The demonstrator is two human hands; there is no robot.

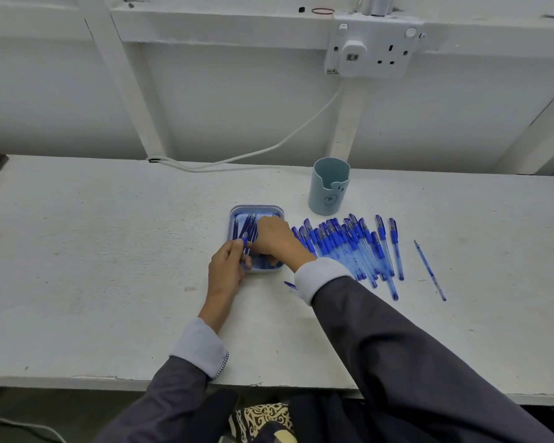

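Blue pen pieces [247, 226] lie bunched lengthwise in a small blue tray [256, 207] that sits on the white bench [109, 251], a little right of its middle. Both hands meet at this tray. The left grip [227, 266] rests at the tray's near left corner, its fingers curled round one blue pen piece [244, 242] whose end pokes out above the thumb and points at the bunch. The right grip [275, 241] comes in from the right and lies over the tray's right half, knuckles up, with its fingers bent down into the near end. The back of the hand hides the fingertips, so I cannot tell whether they pinch anything.

Just right of the tray, and partly under the right wrist, a fanned pile of capped blue pens [349, 247] is spread on the bench with the caps pointing away from the person. Well apart from the pile, further right, a single uncapped pen [429, 270] lies slantwise. A small blue bit [290, 285] shows beside the right cuff. A pale blue pen cup [328, 187] stands upright behind the pile, near the tray's far right corner. On the wall above, a white double socket [371, 52] carries a plug, and its white cable [269, 148] droops down to the back of the bench.
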